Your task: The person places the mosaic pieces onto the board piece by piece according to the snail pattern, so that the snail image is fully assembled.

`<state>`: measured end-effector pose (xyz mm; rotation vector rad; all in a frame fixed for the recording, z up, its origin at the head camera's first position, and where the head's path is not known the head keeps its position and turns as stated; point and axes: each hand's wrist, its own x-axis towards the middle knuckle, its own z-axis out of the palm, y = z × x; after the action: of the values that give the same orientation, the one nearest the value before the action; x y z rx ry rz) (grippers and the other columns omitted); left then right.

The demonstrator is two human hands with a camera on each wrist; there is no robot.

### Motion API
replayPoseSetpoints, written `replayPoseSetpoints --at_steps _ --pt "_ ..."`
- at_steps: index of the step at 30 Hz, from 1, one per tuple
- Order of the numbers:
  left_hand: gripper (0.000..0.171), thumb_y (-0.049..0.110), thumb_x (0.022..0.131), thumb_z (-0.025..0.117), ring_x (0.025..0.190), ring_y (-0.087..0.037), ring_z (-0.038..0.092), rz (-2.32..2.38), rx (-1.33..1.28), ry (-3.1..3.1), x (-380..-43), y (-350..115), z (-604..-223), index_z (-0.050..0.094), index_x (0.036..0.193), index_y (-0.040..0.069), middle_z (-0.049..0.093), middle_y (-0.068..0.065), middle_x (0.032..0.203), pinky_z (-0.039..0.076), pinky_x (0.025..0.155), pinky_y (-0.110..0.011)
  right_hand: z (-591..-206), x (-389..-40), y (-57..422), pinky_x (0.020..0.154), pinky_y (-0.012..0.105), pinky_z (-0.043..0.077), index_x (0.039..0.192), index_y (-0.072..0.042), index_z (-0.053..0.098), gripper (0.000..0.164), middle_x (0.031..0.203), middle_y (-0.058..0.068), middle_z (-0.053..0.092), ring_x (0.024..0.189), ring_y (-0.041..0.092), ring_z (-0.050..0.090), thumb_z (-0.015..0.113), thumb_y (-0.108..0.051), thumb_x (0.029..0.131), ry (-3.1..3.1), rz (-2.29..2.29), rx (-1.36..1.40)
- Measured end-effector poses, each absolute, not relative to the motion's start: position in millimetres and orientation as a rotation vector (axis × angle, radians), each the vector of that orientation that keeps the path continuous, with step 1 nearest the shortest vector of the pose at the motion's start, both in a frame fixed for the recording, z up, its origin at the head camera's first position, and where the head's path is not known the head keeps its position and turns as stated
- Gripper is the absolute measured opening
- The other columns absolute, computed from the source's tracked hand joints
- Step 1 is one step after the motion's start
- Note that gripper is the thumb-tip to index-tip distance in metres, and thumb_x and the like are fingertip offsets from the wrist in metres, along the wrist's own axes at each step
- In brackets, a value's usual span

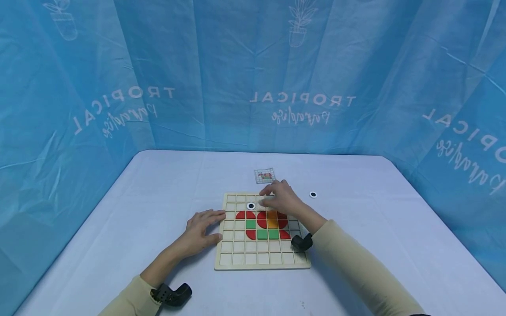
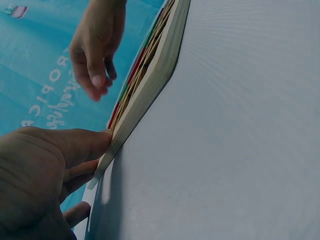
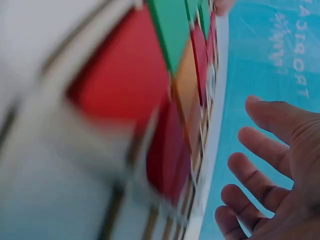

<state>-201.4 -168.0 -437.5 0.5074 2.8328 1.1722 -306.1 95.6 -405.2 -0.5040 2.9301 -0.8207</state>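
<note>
A pale wooden grid board (image 1: 239, 259) lies on the table with red, green and orange tiles in its cells. My left hand (image 1: 200, 232) is at its left side, with thumb and fingertips touching the edge; in the left wrist view the thumb (image 2: 85, 145) lies against the rim. Over the board's upper part hovers my right hand (image 1: 285, 199), its fingers apart and slightly bent. The right wrist view shows nothing held in that hand (image 3: 280, 165). A white disc with a black centre (image 1: 251, 206) sits on the board, left of the right fingertips.
A small printed card (image 1: 264, 176) with a coloured grid lies beyond the board. Another black-and-white disc (image 1: 313, 194) is on the white table (image 1: 178, 184) to the right. Blue curtain (image 1: 221, 66) closes off the back and sides.
</note>
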Motion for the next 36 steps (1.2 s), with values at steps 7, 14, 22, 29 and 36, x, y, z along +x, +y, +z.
replayPoseSetpoints --at_steps 7,14,22,29,36 --pt "0.055 0.015 0.083 0.067 0.141 -0.035 0.020 1.162 0.469 2.820 -201.7 -167.6 -436.6 0.051 0.136 0.011 0.041 -0.007 0.148 0.008 0.111 -0.059 -401.5 -310.0 146.6 0.079 0.037 0.045 0.108 -0.015 0.071 0.030 0.107 0.005 0.061 0.102 0.023 0.046 0.072 -0.030 0.082 2.998 -0.854 -0.411" --pt "0.055 0.016 0.083 0.067 0.140 -0.036 0.021 1.171 0.469 2.817 -201.7 -167.8 -437.3 0.052 0.135 0.010 0.041 -0.007 0.148 0.007 0.111 -0.060 -405.6 -317.7 195.1 0.079 0.036 0.045 0.113 -0.013 0.068 0.034 0.109 0.009 0.059 0.106 0.026 0.045 0.070 -0.030 0.083 3.031 -0.827 -0.226" --pt "0.055 0.016 0.083 0.067 0.140 -0.036 0.022 1.166 0.490 2.833 -202.0 -167.9 -438.9 0.052 0.135 0.010 0.043 -0.007 0.147 0.008 0.110 -0.060 -413.7 -322.2 224.9 0.083 0.042 0.045 0.116 -0.009 0.065 0.038 0.115 0.015 0.056 0.109 0.030 0.043 0.069 -0.028 0.084 3.016 -0.774 -0.095" --pt "0.055 0.016 0.082 0.067 0.139 -0.036 0.023 1.169 0.507 2.840 -202.3 -168.2 -439.6 0.052 0.135 0.010 0.043 -0.007 0.147 0.008 0.110 -0.060 -416.9 -324.5 234.1 0.083 0.043 0.044 0.115 -0.006 0.066 0.037 0.114 0.017 0.058 0.106 0.031 0.045 0.068 -0.026 0.083 3.018 -0.736 -0.093" --pt "0.055 0.016 0.082 0.067 0.140 -0.036 0.022 1.172 0.492 2.833 -201.4 -167.2 -438.3 0.052 0.135 0.010 0.043 -0.008 0.147 0.007 0.110 -0.060 -421.1 -326.4 235.9 0.082 0.043 0.043 0.113 -0.005 0.067 0.035 0.111 0.016 0.059 0.104 0.030 0.046 0.068 -0.025 0.083 3.040 -0.701 -0.104"
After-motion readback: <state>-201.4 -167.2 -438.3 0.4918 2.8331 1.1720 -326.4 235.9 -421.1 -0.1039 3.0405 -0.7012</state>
